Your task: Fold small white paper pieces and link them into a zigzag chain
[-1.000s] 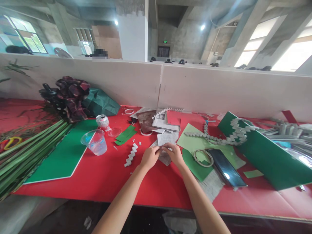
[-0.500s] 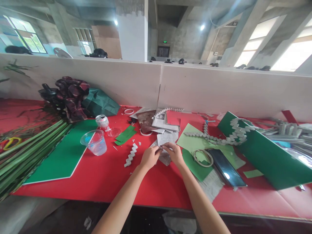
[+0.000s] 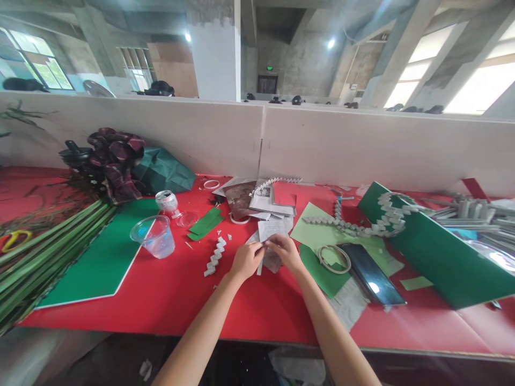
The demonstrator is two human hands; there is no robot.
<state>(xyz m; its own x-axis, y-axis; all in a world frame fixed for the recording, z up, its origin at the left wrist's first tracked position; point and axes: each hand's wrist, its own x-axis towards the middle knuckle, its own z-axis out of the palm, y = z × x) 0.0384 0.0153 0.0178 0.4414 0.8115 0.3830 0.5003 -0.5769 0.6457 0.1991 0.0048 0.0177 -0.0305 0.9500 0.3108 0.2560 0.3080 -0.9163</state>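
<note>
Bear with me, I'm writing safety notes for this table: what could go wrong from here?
The narrow white strip by the left hand could slip or crease if the grip shifts.
That hand, moving sideways, might knock the short folded chain lying beside it.
The clear plastic cup, which seems to hold liquid, could tip and wet the green paper pieces nearby.
</note>
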